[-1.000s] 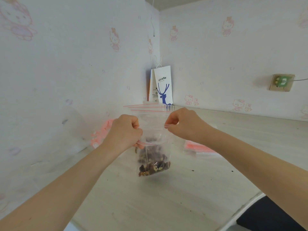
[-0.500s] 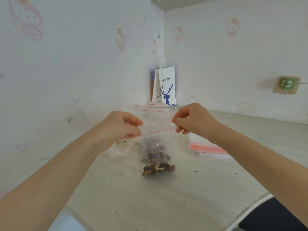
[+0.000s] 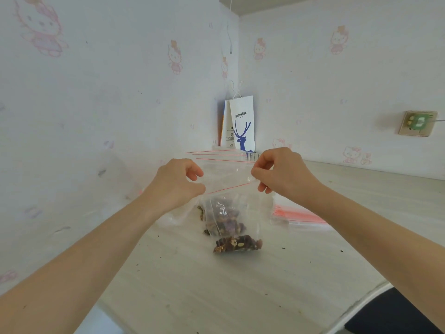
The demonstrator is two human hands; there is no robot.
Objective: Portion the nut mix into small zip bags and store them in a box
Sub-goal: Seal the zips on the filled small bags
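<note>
Two hands [image 3: 177, 182] [image 3: 279, 174], one held zip bag [image 3: 237, 244], one wall socket [image 3: 417, 122]

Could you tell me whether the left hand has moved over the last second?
Yes: the left hand rose slightly and drifted left, away from the coffee bag in the corner.

Glossy clear plastic zip bag [image 3: 232, 213]; matt wood-grain table [image 3: 216, 285]
</note>
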